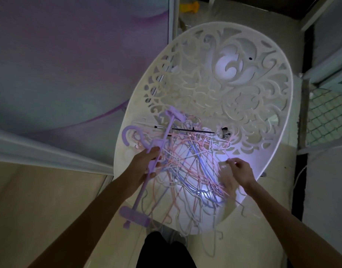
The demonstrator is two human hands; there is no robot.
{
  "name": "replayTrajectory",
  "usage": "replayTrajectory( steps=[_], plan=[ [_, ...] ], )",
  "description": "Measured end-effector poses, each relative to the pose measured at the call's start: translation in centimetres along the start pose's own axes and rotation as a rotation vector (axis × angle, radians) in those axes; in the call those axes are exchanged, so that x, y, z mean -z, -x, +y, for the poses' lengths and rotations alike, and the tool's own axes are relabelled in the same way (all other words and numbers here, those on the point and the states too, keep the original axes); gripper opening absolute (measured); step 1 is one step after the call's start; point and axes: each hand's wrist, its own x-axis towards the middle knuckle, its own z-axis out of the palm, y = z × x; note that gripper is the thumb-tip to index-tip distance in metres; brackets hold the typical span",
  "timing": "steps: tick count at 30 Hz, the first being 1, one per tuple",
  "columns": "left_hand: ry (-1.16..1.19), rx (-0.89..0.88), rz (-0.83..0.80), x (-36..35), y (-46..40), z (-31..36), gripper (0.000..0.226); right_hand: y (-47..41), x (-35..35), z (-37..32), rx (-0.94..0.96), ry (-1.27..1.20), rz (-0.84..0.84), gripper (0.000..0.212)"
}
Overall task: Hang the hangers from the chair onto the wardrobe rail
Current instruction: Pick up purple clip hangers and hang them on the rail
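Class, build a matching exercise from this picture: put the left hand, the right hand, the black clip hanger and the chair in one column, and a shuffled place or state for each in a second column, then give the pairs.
Column one:
1. left hand
2. right hand
3. black clip hanger
4. chair

Column two:
A. white, with cut-out swirls
B. grips the purple hanger
C. lies across the far side of the hanger pile
D. pinches a thin pink hanger

Pairs: 1-B, 2-D, 3-C, 4-A
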Motion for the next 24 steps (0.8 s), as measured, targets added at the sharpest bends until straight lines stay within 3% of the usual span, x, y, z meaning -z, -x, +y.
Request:
replayTrajectory(
  steps=[5, 8, 11, 14, 17, 20, 21, 24],
  plan=[
    [0.134, -0.037, 0.036, 0.4, 0.5, -0.3, 0.005, 4.1, 3.3, -4.1, 0.336, -0.058, -0.078, 0.022],
    [0.15, -0.099, 0.143, 0.7, 1.1, -0.1, 0.016, 6.7, 5.2, -6.4, 0.465, -0.092, -0.132, 0.022],
    [0.269, -0.092, 0.12, -0.2, 2.0, 0.5, 0.019, 8.5, 5.2, -8.5, 0.535, -0.163, -0.09, 0.023],
    [0.382, 0.007, 0.059, -1.8, 2.7, 1.9, 0.038, 9.9, 2.9, -10.4, 0.61, -0.017, -0.145, 0.021],
    [0.494, 0.135, -0.068, -2.1, 2.9, 3.3, 0.038, 11.5, 0.4, -11.2, 0.77, 0.218, -0.27, 0.025],
    [0.513, 0.083, -0.168, -1.3, 2.0, 3.2, 0.028, 12.0, -0.7, -10.7, 0.874, 0.298, -0.407, 0.032],
    [0.498, 0.078, -0.151, -1.1, 1.9, 2.9, 0.021, 11.8, -0.9, -10.5, 0.903, 0.334, -0.447, 0.034],
    [0.431, 0.016, -0.041, 0.0, 1.9, 1.5, 0.026, 11.4, -1.2, -9.9, 0.972, 0.385, -0.498, 0.04]
  ],
)
